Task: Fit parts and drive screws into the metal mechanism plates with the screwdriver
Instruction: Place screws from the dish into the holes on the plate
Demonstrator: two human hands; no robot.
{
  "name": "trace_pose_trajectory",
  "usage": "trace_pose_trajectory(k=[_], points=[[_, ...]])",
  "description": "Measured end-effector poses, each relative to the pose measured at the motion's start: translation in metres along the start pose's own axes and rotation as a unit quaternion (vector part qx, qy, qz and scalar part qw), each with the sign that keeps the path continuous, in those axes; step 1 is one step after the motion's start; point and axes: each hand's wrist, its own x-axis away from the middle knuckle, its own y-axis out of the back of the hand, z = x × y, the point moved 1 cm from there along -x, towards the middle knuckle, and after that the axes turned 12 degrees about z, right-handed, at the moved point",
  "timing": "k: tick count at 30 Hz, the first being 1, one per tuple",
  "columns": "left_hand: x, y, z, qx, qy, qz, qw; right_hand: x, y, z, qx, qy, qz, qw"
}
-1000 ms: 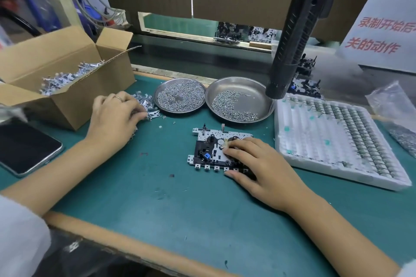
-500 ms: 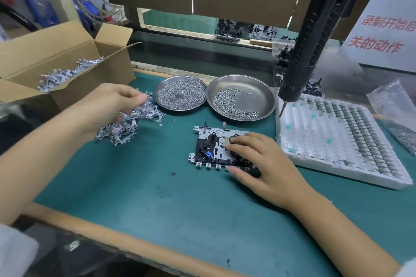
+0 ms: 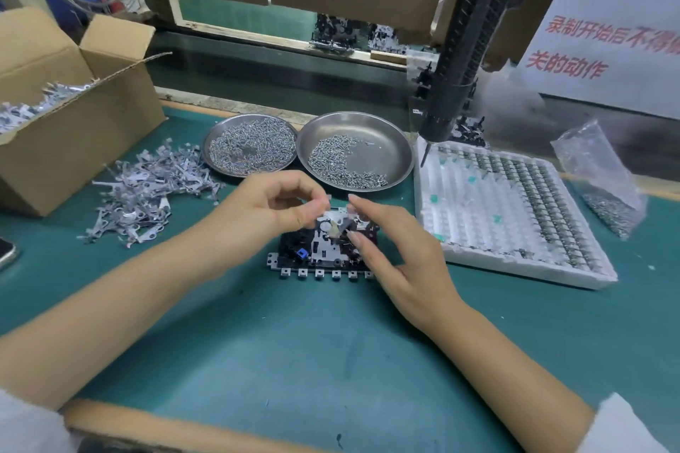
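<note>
Mechanism plate (image 3: 323, 250) flat, long axis left-right, tabbed edge nearest, hands over it, left hand (image 3: 272, 206) pinching, contents unclear, right hand (image 3: 397, 254) loosely spread.

Near mat (image 3: 294, 360) open; screw dishes (image 3: 355, 151) (behind), loose parts pile (image 3: 143, 191), foam tray (image 3: 515, 217) hem plate (image 3: 323, 250).

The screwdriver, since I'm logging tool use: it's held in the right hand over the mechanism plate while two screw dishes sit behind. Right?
No. The head view shows the screwdriver hanging unheld; the right hand is over the mechanism plate. The two screw dishes do sit behind.
</note>
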Motion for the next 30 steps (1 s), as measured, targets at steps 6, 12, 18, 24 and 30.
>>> trace_pose_trajectory(k=[6, 12, 18, 24, 30], points=[[-0.012, -0.014, 0.002, 0.053, -0.039, 0.037, 0.997, -0.001, 0.004, 0.005, -0.191, -0.119, -0.090, 0.970], [-0.020, -0.016, 0.015, 0.060, -0.058, 0.024, 0.996, 0.000, 0.005, 0.002, -0.268, -0.153, -0.147, 0.940], [-0.012, -0.012, 0.020, -0.046, -0.103, 0.020, 0.993, -0.002, 0.006, 0.002, -0.329, -0.141, -0.134, 0.924], [-0.011, 0.010, 0.013, -0.108, -0.117, 0.006, 0.987, -0.005, 0.007, -0.002, -0.330, -0.148, -0.144, 0.921], [0.000, 0.086, -0.002, -0.398, -0.039, -0.126, 0.908, -0.002, 0.003, -0.005, -0.206, -0.120, -0.124, 0.963]])
